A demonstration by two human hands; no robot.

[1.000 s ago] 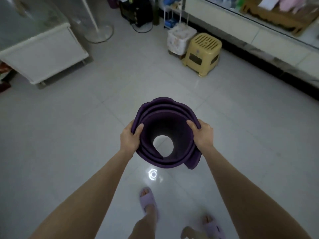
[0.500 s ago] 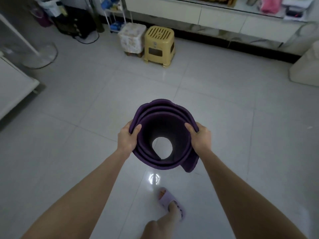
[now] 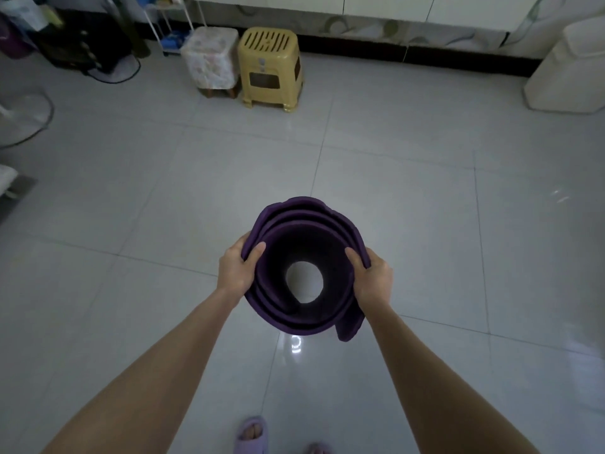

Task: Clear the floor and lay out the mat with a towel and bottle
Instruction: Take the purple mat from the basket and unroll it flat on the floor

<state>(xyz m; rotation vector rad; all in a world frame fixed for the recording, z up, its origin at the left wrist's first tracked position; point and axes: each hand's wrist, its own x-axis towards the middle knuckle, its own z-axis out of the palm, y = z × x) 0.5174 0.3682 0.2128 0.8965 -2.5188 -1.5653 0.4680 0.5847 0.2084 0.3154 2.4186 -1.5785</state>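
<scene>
Head view: the person is holding the rolled purple mat [image 3: 307, 237] end-on in front of the body, above the tiled floor [image 3: 409, 198], so that the camera is looking down its hollow core to the tile beneath. The left hand [image 3: 237, 270] is gripping the left wall of the roll and the right hand [image 3: 373, 278] the right wall, the two hands sitting apart on opposite sides, each thumb hooking over the rim to the inside. The coil is sitting loose, its layers gaping, and the outer tail is hanging free at the lower right. Judged from this, the mat is proving soft, flexible and fairly light; it is likely to sag and uncoil unless both sides are being pinched through all layers, and the free tail looks the natural edge to take when unrolling. The glossy tile is reflecting light, so the mat may be prone to sliding on it. Containers: a yellow plastic stool [image 3: 270, 67] with a side opening is standing against the far wall, its interior too dark to read; beside it, almost touching, a fabric-covered stool [image 3: 211, 65]; behind that, a wire rack [image 3: 170, 34] is holding blue items, not identifiable. A lilac slipper [image 3: 251, 434] is showing at the bottom edge. No towel or bottle is appearing here.
</scene>
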